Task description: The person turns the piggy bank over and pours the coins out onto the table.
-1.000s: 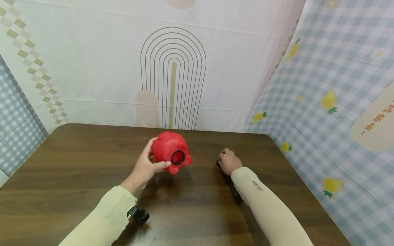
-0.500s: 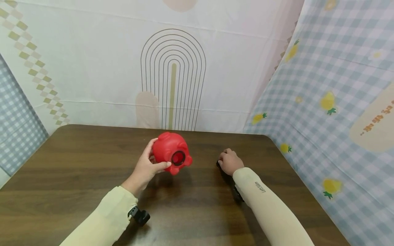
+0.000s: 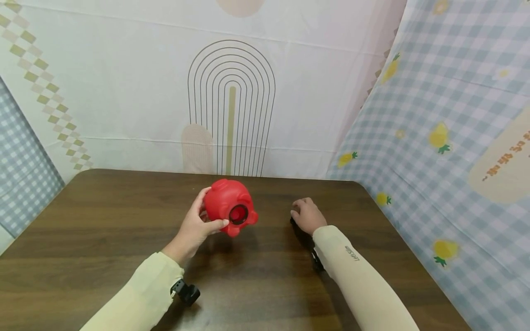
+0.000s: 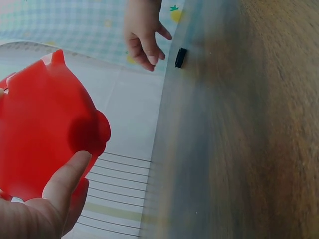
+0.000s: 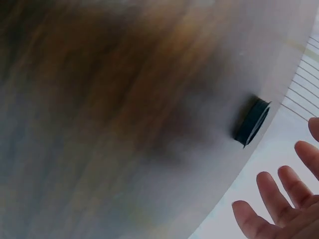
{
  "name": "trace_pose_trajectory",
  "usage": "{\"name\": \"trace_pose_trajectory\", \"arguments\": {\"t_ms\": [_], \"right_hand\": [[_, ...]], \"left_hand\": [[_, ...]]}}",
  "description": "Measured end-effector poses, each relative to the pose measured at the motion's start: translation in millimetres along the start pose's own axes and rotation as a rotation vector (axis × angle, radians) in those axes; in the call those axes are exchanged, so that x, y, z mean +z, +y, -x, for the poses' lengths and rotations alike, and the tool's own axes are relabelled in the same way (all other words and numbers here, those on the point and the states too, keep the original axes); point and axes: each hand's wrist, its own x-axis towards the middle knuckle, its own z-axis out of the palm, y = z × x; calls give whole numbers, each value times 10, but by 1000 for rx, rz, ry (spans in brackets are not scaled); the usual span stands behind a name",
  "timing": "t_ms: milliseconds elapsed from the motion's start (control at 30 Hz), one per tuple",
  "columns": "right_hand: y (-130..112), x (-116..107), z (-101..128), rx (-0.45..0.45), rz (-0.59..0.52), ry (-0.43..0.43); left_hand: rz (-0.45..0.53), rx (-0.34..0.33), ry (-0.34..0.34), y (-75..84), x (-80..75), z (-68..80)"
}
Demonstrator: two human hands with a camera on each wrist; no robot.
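Observation:
My left hand (image 3: 192, 232) grips a red piggy bank (image 3: 221, 200) above the table, thumb near the round, dark-rimmed opening in its underside. The bank is tipped so that this opening and its stubby feet face me in the head view. Its smooth red side (image 4: 40, 129) fills much of the left wrist view, with the thumb pressed on it. A small black round plug (image 5: 252, 122) lies on the table, seen in both wrist views. My right hand (image 3: 309, 217) hovers just by the plug, fingers spread and apart from it in the right wrist view.
The brown wooden table (image 3: 103, 257) runs back to a white printed cloth (image 3: 136, 92). A blue checked cloth (image 3: 418, 193) with fruit prints hangs along the right side. A black wrist camera (image 3: 186, 292) sits on the left sleeve.
My right hand's fingers, bunched at the black plug before, have loosened and lifted off it. The left hand and piggy bank stay nearly still.

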Motion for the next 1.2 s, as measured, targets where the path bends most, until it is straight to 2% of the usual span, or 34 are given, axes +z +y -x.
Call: {"name": "trace_pose_trajectory", "arguments": {"t_ms": [167, 367, 567, 867, 1033, 1200], "right_hand": [[-77, -46, -3, -12, -21, 11], [-212, -95, 9, -55, -43, 17], [-322, -105, 33, -65, -58, 22], [-513, -156, 88, -116, -200, 7], [-594, -149, 101, -150, -245, -3], [-683, -172, 128, -179, -290, -5]], "left_hand": [[-4, 9, -8, 11, -1, 10], [-66, 19, 11, 0, -12, 9], [-121, 65, 14, -25, -16, -3], [-168, 116, 1, -49, -50, 7], [-157, 153, -12, -66, -37, 22], [-154, 159, -18, -91, -27, 31]]}}
